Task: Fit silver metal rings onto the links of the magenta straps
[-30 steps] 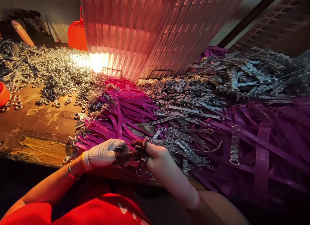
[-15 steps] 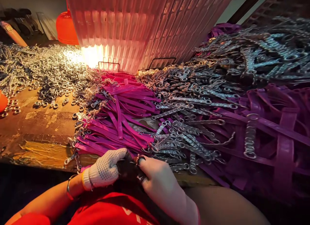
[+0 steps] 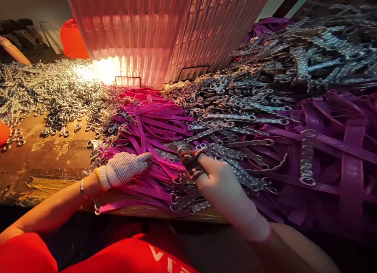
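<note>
Magenta flat straps [image 3: 165,126] lie heaped on the worn brown desk [image 3: 55,147] in the head view. The left hand [image 3: 126,169], in a white dotted glove [image 3: 113,173], lies stretched out over them; the right hand [image 3: 215,175], dark-fingertipped, curls beside silvery, ring-ended metal links [image 3: 240,177]. Whether either grips anything, I cannot tell.

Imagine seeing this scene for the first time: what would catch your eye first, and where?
The magenta straps spread across the middle would likely draw the eye first, with the gloved left hand over them. Behind, at upper left, an orange lampshade hangs beside a glaring glow on the ribbed translucent panel. Silvery ringed strips lie heaped to the right.
</note>
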`<state>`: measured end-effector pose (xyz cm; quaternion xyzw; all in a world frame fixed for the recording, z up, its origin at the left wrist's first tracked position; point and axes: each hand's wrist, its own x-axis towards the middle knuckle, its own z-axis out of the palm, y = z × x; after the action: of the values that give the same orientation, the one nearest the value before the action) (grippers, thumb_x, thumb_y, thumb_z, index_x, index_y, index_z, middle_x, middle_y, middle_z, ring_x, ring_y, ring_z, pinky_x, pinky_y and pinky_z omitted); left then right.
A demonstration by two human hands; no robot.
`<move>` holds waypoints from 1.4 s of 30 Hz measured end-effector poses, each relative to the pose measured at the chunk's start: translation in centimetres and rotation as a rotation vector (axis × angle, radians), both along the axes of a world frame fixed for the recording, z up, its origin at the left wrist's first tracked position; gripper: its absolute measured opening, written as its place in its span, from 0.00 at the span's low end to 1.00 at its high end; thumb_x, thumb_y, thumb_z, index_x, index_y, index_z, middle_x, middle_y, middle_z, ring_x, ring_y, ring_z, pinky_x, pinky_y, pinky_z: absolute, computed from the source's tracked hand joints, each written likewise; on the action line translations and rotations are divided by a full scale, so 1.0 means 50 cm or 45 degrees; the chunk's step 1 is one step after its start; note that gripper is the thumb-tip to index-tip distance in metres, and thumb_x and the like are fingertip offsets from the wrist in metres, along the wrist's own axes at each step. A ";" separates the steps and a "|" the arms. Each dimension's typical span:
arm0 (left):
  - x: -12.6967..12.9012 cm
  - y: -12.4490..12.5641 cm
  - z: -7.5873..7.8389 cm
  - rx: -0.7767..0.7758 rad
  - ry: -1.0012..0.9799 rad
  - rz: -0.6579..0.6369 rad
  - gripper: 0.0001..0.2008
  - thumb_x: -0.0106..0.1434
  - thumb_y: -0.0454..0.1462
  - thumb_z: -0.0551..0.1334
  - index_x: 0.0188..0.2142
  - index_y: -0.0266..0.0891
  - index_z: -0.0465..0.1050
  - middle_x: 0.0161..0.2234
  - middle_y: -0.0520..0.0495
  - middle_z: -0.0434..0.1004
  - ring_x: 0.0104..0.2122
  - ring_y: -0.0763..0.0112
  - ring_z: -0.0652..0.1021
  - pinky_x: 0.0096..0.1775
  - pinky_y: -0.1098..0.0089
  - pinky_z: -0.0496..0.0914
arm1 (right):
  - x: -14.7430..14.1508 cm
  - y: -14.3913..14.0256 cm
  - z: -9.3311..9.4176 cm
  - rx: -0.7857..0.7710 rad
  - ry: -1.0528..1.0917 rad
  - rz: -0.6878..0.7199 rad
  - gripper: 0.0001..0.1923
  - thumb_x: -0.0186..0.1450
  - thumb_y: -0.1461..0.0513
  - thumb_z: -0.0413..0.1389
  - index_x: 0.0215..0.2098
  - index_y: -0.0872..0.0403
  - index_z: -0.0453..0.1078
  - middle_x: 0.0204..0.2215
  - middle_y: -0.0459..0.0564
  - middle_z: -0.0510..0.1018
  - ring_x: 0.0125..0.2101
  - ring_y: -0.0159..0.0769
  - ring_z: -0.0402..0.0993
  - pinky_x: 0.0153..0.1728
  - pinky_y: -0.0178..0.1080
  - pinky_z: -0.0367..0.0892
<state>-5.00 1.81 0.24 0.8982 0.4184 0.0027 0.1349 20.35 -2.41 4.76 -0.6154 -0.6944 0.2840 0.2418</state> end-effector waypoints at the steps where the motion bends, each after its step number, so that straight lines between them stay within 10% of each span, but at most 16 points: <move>1: -0.002 0.008 -0.006 0.031 0.093 -0.029 0.19 0.70 0.37 0.51 0.56 0.39 0.70 0.32 0.41 0.76 0.26 0.65 0.77 0.29 0.68 0.70 | 0.007 0.015 0.011 0.014 0.015 -0.024 0.14 0.62 0.62 0.47 0.37 0.53 0.75 0.19 0.45 0.73 0.21 0.35 0.65 0.23 0.35 0.58; 4: -0.004 0.014 -0.019 0.047 0.157 -0.139 0.19 0.70 0.32 0.48 0.53 0.40 0.72 0.39 0.38 0.76 0.26 0.67 0.76 0.28 0.68 0.70 | 0.014 0.045 0.025 0.069 0.027 -0.054 0.16 0.62 0.62 0.47 0.41 0.53 0.76 0.18 0.43 0.72 0.20 0.34 0.64 0.23 0.34 0.58; 8: -0.001 0.004 -0.005 -0.186 -0.380 -0.033 0.14 0.66 0.30 0.52 0.44 0.36 0.74 0.41 0.40 0.75 0.39 0.65 0.78 0.40 0.66 0.73 | 0.008 0.047 -0.005 0.177 0.125 0.068 0.21 0.60 0.66 0.47 0.47 0.53 0.75 0.31 0.48 0.81 0.29 0.36 0.73 0.32 0.36 0.66; 17: 0.097 -0.046 0.069 -1.179 -1.034 0.702 0.16 0.66 0.47 0.56 0.29 0.37 0.64 0.19 0.56 0.61 0.17 0.80 0.61 0.18 0.77 0.54 | -0.033 0.005 -0.018 0.070 -0.649 0.390 0.14 0.55 0.71 0.50 0.35 0.55 0.74 0.31 0.53 0.80 0.29 0.38 0.74 0.30 0.37 0.59; 27: 0.116 -0.044 0.034 -0.480 -0.600 0.273 0.02 0.57 0.31 0.57 0.28 0.37 0.67 0.26 0.50 0.70 0.25 0.73 0.66 0.28 0.72 0.57 | -0.047 0.002 0.008 -0.043 -0.849 0.424 0.11 0.63 0.71 0.49 0.36 0.56 0.72 0.36 0.56 0.79 0.31 0.36 0.75 0.27 0.36 0.56; 34: 0.124 -0.028 0.026 -0.858 -0.905 0.434 0.13 0.65 0.41 0.56 0.28 0.35 0.68 0.24 0.52 0.66 0.24 0.76 0.64 0.26 0.75 0.59 | -0.029 0.010 0.021 -0.085 -0.744 0.388 0.17 0.60 0.72 0.48 0.44 0.56 0.71 0.39 0.57 0.79 0.37 0.40 0.76 0.33 0.37 0.60; 42: 0.119 -0.035 0.008 -0.683 -0.769 0.353 0.11 0.66 0.37 0.56 0.32 0.34 0.74 0.28 0.47 0.76 0.29 0.72 0.72 0.31 0.74 0.64 | -0.029 -0.001 -0.011 -0.100 -0.792 0.427 0.11 0.61 0.69 0.49 0.38 0.57 0.71 0.29 0.56 0.80 0.32 0.41 0.78 0.26 0.38 0.55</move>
<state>0.95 0.07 0.64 0.7254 0.4629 0.1748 0.4784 18.92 -2.47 4.20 -0.5587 -0.8147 0.1454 -0.0553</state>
